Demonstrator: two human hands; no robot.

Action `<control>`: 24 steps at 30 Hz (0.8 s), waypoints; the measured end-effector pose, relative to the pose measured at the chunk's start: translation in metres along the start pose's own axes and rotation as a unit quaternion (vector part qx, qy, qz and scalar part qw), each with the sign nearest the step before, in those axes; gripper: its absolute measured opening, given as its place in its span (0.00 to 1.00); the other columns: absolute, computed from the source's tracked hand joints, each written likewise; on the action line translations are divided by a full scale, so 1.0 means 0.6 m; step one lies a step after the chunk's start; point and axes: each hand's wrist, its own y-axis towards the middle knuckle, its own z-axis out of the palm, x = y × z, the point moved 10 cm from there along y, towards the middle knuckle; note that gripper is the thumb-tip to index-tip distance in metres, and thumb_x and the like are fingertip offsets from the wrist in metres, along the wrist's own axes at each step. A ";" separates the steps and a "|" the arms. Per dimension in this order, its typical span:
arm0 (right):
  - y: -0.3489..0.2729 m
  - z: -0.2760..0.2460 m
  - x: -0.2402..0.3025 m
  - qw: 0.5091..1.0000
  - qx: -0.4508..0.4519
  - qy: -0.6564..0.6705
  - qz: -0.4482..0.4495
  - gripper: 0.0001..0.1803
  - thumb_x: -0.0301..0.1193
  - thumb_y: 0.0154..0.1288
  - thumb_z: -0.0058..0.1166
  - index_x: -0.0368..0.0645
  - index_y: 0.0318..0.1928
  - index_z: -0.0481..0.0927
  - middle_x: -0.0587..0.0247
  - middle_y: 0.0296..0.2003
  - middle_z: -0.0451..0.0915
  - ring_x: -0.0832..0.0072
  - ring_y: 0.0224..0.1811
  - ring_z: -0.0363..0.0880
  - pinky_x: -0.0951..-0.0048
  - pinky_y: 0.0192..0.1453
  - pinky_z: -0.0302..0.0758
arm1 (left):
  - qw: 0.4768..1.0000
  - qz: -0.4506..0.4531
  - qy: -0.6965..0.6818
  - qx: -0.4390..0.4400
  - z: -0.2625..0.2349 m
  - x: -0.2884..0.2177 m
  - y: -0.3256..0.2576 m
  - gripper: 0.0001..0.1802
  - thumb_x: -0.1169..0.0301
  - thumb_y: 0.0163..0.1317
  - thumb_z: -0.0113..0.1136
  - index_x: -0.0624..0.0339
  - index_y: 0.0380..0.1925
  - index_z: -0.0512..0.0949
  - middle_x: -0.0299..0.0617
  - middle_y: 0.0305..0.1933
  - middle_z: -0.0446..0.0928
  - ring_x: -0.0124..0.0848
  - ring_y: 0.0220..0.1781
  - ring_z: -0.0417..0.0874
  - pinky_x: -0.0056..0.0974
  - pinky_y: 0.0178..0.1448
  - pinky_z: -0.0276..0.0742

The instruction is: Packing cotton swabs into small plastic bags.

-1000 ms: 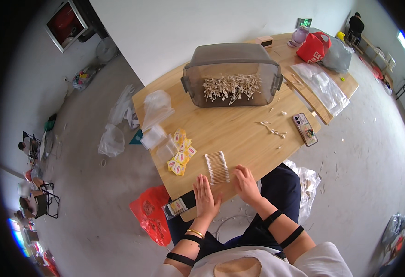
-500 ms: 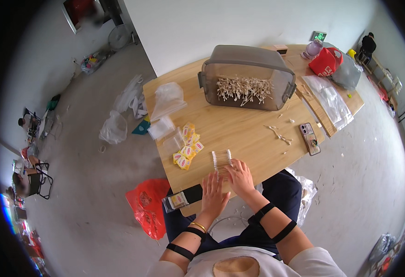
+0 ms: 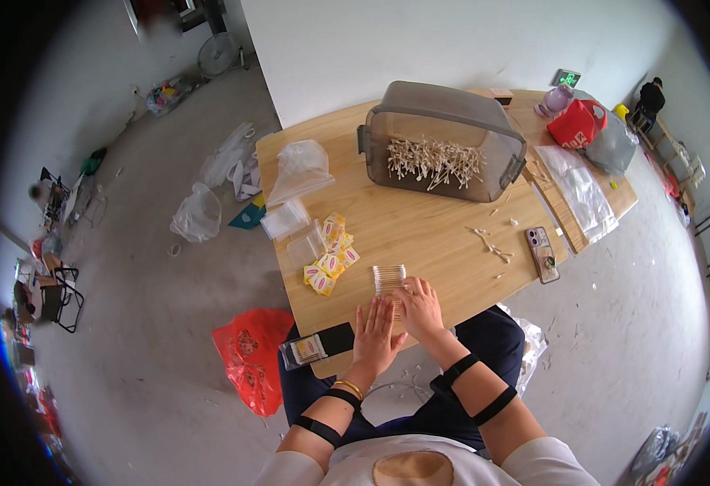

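Here, cotton swabs (image 3: pixel 389 277) lie partly beneath the left hand (image 3: pixel 377 334), flat and gripping nothing, and the bent right hand (image 3: pixel 422 309), hold unclear.

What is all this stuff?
table: one, light wood, centre
bin: one, grey, on table
swabs: many, white, in bin and on table
packets: several, yellow-white, table's left
clear bags: several, colourless, on and beside table
phone: one, pinkish, table's right
red plastic bag: one, red, beside table's left
grey bag: one, grey, back right
fan: one, grey, back left
sign: one, green, back right
left hand: one, bare, at swabs
right hand: one, bare, at swabs
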 end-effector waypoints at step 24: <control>-0.094 0.007 -0.019 0.997 0.051 -0.051 -0.002 0.47 0.46 0.66 0.56 0.35 0.77 0.52 0.47 0.78 0.52 0.57 0.82 0.46 0.52 0.83 0.42 | 0.999 0.045 0.017 0.022 -0.012 -0.016 -0.003 0.46 0.40 0.70 0.45 0.62 0.77 0.52 0.50 0.82 0.48 0.45 0.84 0.46 0.62 0.83 0.35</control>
